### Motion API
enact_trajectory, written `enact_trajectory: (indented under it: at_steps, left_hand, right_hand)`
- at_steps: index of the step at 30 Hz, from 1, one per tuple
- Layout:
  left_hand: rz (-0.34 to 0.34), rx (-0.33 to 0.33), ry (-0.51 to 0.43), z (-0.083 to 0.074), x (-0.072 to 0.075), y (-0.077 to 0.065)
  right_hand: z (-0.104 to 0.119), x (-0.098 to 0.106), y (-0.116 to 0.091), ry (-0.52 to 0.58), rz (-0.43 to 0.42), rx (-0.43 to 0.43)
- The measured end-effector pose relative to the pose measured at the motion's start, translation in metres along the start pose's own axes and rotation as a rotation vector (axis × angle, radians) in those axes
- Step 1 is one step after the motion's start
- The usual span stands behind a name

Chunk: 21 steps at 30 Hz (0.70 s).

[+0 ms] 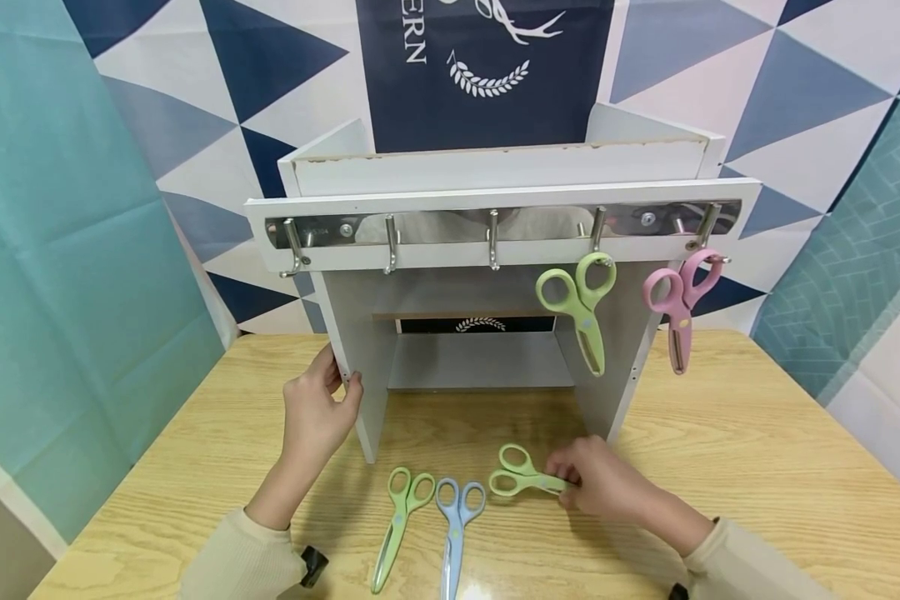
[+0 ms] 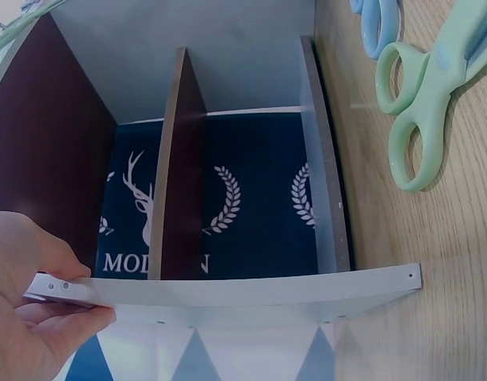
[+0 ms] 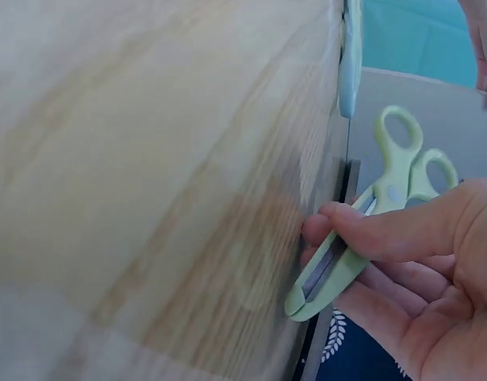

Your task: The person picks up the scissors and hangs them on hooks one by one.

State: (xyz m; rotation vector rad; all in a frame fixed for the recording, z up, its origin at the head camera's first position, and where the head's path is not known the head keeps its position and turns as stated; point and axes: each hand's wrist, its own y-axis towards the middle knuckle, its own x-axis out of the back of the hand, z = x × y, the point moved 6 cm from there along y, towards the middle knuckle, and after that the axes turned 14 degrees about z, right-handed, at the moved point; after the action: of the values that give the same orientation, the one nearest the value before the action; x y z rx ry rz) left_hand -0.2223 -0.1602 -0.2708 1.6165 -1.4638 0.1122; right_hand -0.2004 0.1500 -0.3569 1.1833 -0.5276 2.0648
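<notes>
My left hand [image 1: 318,404] grips the front edge of the left side panel of a white shelf unit [image 1: 345,333], thumb on one face and fingers on the other. Near the unit's right panel, my right hand [image 1: 596,475] pinches green scissors [image 3: 394,182] by the blades, handles pointing left. On the table, another pair of green scissors [image 1: 401,521] and blue scissors [image 1: 456,525] lie side by side, handles toward the unit. From the hook rail [image 1: 442,225] hang green scissors [image 1: 581,308] on the fourth hook and pink scissors [image 1: 682,300] on the rightmost one.
Three hooks on the rail's left and middle hold nothing. The unit stands on a wood-grain table [image 1: 247,450] before a triangle-patterned cloth [image 1: 300,75]. A teal curtain [image 1: 67,250] hangs at the left, and a white vented object [image 1: 892,375] stands at the right edge.
</notes>
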Motion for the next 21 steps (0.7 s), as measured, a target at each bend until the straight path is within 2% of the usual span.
enact_trajectory:
  at_steps: [12, 21]
  left_hand:
    - [0.009, 0.016, -0.006, 0.0001, -0.0006, 0.0001]
    - [0.005, 0.014, -0.002, -0.0004, 0.0000, 0.0005]
  right_hand:
    - [-0.0087, -0.0010, 0.0022, 0.365, 0.054, -0.062]
    - [-0.0070, -0.0004, 0.0049, 0.478, 0.074, -0.063]
